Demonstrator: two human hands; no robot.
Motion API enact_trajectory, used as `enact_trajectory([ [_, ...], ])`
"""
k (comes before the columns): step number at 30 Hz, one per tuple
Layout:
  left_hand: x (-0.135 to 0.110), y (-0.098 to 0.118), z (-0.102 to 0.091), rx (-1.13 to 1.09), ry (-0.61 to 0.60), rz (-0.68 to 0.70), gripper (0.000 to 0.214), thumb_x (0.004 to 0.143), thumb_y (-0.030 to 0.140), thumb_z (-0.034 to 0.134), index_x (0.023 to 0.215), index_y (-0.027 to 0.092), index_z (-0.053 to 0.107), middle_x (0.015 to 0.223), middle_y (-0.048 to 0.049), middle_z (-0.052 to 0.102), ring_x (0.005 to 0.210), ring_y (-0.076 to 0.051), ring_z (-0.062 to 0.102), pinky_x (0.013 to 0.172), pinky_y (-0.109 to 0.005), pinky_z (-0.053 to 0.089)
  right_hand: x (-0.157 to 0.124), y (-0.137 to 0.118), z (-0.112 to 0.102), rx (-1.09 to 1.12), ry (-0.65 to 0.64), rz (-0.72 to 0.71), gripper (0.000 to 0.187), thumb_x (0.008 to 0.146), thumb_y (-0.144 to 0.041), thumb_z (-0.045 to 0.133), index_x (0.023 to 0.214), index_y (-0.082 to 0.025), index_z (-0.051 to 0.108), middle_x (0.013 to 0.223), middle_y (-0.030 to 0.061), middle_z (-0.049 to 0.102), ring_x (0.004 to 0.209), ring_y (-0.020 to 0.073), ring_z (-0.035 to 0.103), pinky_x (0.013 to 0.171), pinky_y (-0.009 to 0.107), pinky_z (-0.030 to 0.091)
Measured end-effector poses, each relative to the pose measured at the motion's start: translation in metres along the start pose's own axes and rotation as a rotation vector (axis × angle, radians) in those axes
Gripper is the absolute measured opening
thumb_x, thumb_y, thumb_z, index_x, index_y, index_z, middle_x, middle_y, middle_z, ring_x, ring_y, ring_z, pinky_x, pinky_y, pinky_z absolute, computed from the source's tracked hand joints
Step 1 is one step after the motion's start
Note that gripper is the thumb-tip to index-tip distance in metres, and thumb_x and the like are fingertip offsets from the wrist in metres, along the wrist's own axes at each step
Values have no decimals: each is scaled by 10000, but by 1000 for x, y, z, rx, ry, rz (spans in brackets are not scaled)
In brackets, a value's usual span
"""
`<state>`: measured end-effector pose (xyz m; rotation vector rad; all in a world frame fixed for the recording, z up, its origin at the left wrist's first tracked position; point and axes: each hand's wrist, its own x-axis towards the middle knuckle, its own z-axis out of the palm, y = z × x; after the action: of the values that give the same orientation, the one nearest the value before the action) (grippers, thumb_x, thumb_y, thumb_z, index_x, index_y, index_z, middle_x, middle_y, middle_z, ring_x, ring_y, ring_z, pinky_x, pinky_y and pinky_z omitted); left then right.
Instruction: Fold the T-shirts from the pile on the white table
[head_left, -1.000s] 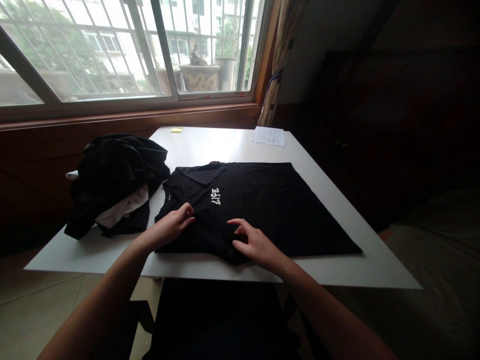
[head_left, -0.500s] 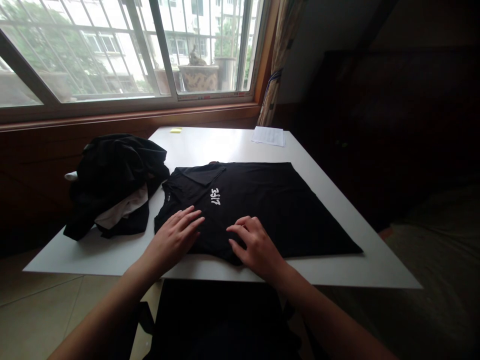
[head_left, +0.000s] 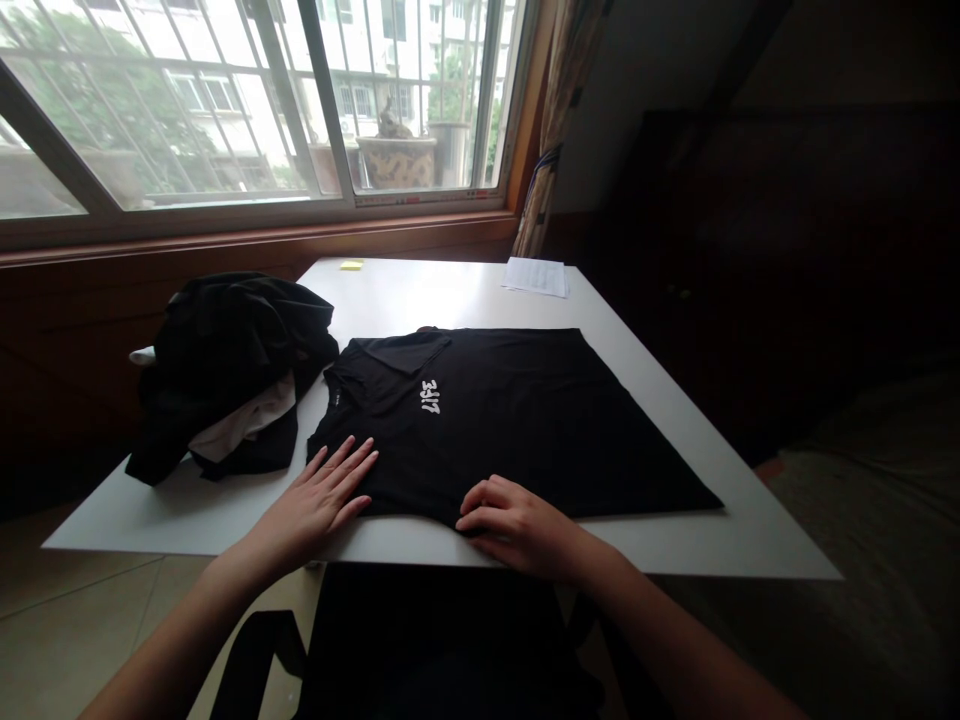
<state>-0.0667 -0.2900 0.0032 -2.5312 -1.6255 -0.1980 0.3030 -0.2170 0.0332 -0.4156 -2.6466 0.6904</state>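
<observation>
A black T-shirt (head_left: 525,420) with white lettering on the chest lies spread on the white table, its collar to the left and its hem to the right. The far sleeve is laid over the shirt body. My left hand (head_left: 322,500) rests flat on the shoulder area below the collar, fingers spread. At the near edge, my right hand (head_left: 510,520) has its fingers bent and pressed together on the shirt's fabric, pinching the sleeve side. The fingertips partly cover the cloth they grip.
A heap of black clothes (head_left: 240,340) with a pale patch sits at the table's left. Papers (head_left: 535,277) and a yellow sticky note (head_left: 352,265) lie along the far edge of the white table (head_left: 442,290). A window (head_left: 247,110) and a curtain (head_left: 546,170) stand behind.
My left hand has moved left and nearer to me, and now lies flat on the shirt. My right hand has lowered to the near edge and closed on the cloth there.
</observation>
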Motion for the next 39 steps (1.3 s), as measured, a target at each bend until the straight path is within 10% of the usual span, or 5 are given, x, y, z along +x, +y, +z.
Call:
enact_trajectory([
  [9, -35, -3, -38, -33, 86, 96, 366, 1010, 199, 506, 1344, 282, 629, 1410, -78, 604, 1281, -251, 585, 1039, -421, 532, -97, 41, -53, -188, 177, 265, 244, 916, -182, 627, 1127, -275, 708, 1123, 74, 677, 1041, 223, 644, 914, 384, 560],
  [18, -33, -3, -43, 110, 118, 133, 364, 933, 55, 491, 1173, 235, 697, 1115, -77, 704, 946, -222, 650, 816, -361, 539, -217, 98, -107, -637, 225, 508, 374, 859, -168, 509, 1146, -253, 732, 1091, 73, 714, 1010, 249, 660, 937, 431, 544],
  [28, -42, 1, -42, 48, 268, 66, 284, 972, 146, 500, 1111, 251, 724, 1011, -38, 732, 894, -182, 683, 833, -315, 558, -255, 111, -109, -693, 287, 500, 396, 889, -199, 562, 1218, -322, 746, 1223, 89, 725, 1101, 327, 680, 1014, 522, 495],
  [39, -61, -9, -32, -252, 277, 11, 275, 966, 182, 575, 1216, 251, 667, 1185, -41, 762, 983, -160, 743, 868, -236, 601, -275, 104, -109, -261, 448, 694, 426, 924, -293, 539, 1272, -489, 687, 1383, 35, 659, 1283, 326, 615, 1108, 525, 448],
])
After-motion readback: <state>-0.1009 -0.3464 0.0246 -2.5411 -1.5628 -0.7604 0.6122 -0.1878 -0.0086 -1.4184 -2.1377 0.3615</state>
